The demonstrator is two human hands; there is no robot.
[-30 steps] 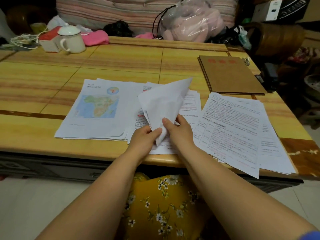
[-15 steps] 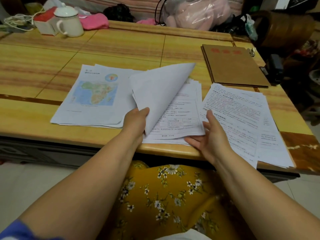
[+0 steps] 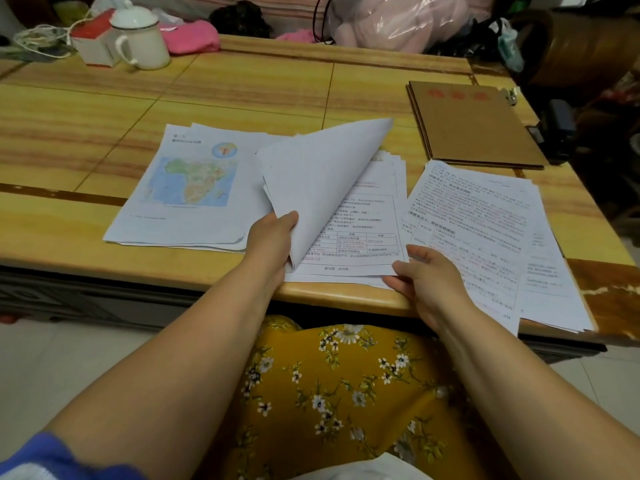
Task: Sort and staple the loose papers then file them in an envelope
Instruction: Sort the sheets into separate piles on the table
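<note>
Three piles of printed paper lie on the wooden table point(image 3: 242, 88). The left pile point(image 3: 187, 188) shows a map of Africa on top. My left hand point(image 3: 273, 240) grips the lower edge of a curled-up sheet point(image 3: 318, 181) lifted off the middle pile point(image 3: 360, 244). My right hand point(image 3: 426, 282) pinches the near right corner of the middle pile's top page, thumb on top. The right pile point(image 3: 485, 230) is fanned out at the table's near right. A brown envelope point(image 3: 474, 126) lies flat at the far right. A dark object, perhaps a stapler point(image 3: 561, 129), sits past the envelope's right edge.
A white lidded mug point(image 3: 142, 39) and a red-and-white box point(image 3: 93, 39) stand at the far left. A pink cloth point(image 3: 190, 38) and a plastic bag point(image 3: 398, 19) lie along the back edge. My yellow floral lap point(image 3: 339, 393) is below the table's front edge.
A second ago both hands held one folded sheet over the middle pile. My right hand let go and moved right to the pile's near corner. My left hand keeps the sheet, now curled open wider.
</note>
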